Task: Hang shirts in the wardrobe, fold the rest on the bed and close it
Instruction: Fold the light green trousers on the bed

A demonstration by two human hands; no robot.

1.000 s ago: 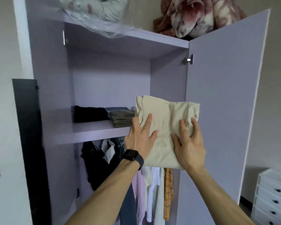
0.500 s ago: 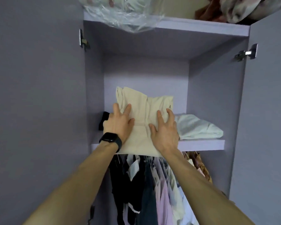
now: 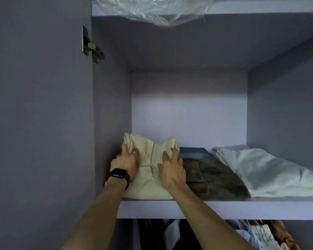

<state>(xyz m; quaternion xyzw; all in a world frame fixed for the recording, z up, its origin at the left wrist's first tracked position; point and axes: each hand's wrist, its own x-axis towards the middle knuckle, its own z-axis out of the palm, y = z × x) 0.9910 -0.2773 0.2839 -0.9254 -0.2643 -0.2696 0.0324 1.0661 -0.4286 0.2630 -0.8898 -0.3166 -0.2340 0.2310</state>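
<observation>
The lilac wardrobe (image 3: 43, 123) stands open. On its shelf (image 3: 242, 209), a pale folded garment (image 3: 269, 170) lies at the right end, a brown one (image 3: 215, 177) at mid-shelf and the cream folded garment (image 3: 148, 177) at the left end. The left hand (image 3: 126, 162) and right hand (image 3: 172, 170) rest on the cream garment with fingers spread, gripping nothing.

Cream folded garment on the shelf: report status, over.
Left hand, right hand open, pressing on cream folded garment. It sits on shelf, left end. Olive folded garment close beside, on its right.
</observation>
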